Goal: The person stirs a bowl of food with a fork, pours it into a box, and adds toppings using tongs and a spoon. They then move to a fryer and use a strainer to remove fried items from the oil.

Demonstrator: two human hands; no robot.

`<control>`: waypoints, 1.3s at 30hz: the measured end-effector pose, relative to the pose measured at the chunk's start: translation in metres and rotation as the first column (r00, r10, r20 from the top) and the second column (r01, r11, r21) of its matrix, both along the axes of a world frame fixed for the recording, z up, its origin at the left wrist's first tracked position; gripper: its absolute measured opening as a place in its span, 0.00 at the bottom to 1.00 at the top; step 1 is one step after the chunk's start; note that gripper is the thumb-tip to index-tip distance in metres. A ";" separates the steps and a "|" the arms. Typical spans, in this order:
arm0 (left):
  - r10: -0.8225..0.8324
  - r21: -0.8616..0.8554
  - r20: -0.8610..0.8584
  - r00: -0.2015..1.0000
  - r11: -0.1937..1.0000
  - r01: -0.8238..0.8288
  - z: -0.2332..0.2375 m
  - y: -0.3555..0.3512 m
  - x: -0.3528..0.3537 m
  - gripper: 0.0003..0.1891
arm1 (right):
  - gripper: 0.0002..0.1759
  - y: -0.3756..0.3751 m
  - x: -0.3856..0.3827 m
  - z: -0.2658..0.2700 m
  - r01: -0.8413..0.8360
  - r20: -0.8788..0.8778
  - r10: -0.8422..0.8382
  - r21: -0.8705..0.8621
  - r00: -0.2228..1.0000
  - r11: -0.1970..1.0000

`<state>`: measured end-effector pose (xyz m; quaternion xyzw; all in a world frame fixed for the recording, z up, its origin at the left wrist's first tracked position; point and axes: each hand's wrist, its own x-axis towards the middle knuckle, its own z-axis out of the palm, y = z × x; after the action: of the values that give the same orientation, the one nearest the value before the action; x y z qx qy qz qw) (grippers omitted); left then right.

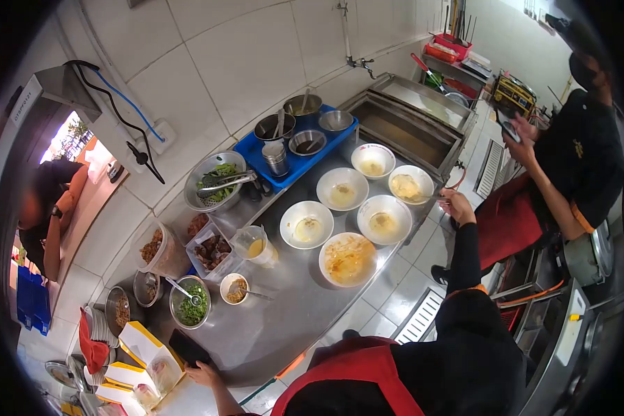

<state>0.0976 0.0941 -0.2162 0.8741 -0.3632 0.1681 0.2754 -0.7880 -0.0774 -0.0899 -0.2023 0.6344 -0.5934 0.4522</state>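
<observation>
My right hand is closed round the thin handle of a metal utensil, whose tip reaches into a white bowl of pale yellow food. The utensil's working end is hidden in the food. Beside it stand several more white bowls, with a little liquid and seasoning in most of them; the nearest bowl has orange-red streaks. At the counter's lower left, my left hand lies with its fingers stretched out, close to a flat black object.
A blue tray carries metal pots and tins. Left of it stand a colander of greens, a jug, a bowl of chopped green herbs and yellow-white boxes. One person holds a phone at right; another leans beyond the opening.
</observation>
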 end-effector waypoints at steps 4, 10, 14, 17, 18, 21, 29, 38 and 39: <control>-0.046 -0.096 0.050 0.998 0.994 0.051 -0.015 0.002 0.005 0.28 | 0.20 0.021 0.031 -0.049 0.195 0.346 -0.079 -0.312 0.935 0.930; 0.105 -0.092 -0.170 0.980 0.988 -0.122 0.008 -0.008 -0.018 0.24 | 0.11 -0.016 0.041 -0.074 0.090 -0.015 -0.093 -0.136 0.996 0.987; 0.134 -0.013 -0.208 0.969 0.990 -0.140 0.033 -0.006 -0.032 0.24 | 0.12 -0.058 -0.011 -0.134 -0.077 0.071 0.084 -0.093 0.994 0.993; 0.156 0.009 -0.209 0.965 0.987 -0.158 0.038 -0.006 -0.032 0.24 | 0.16 -0.068 -0.012 -0.132 -0.021 0.128 0.032 -0.083 0.991 0.996; 0.156 0.012 -0.214 0.964 0.988 -0.157 0.037 -0.007 -0.033 0.23 | 0.16 -0.070 -0.017 -0.140 -0.106 0.069 0.119 -0.176 0.990 0.979; 0.140 -0.006 -0.207 0.968 0.990 -0.144 0.037 -0.006 -0.033 0.23 | 0.20 -0.069 0.001 -0.127 0.039 0.055 -0.028 -0.201 0.998 0.979; 0.158 -0.012 -0.213 0.964 0.986 -0.164 0.039 -0.006 -0.035 0.23 | 0.25 -0.054 -0.045 -0.059 0.023 -0.243 -0.073 -0.203 0.967 0.979; 0.069 -0.187 -0.329 0.942 0.973 -0.136 0.042 -0.003 -0.033 0.23 | 0.26 0.002 0.103 0.084 -0.135 -0.363 0.098 -0.076 0.927 0.988; 0.040 -0.230 -0.351 0.936 0.965 -0.127 0.041 -0.001 -0.031 0.23 | 0.26 0.011 0.140 0.095 -0.131 -0.376 0.107 -0.039 0.921 0.991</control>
<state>0.0661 0.0933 -0.1756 0.8631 -0.2479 0.0689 0.4345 -0.6480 -0.0666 0.0053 -0.3638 0.6760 -0.5354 0.3522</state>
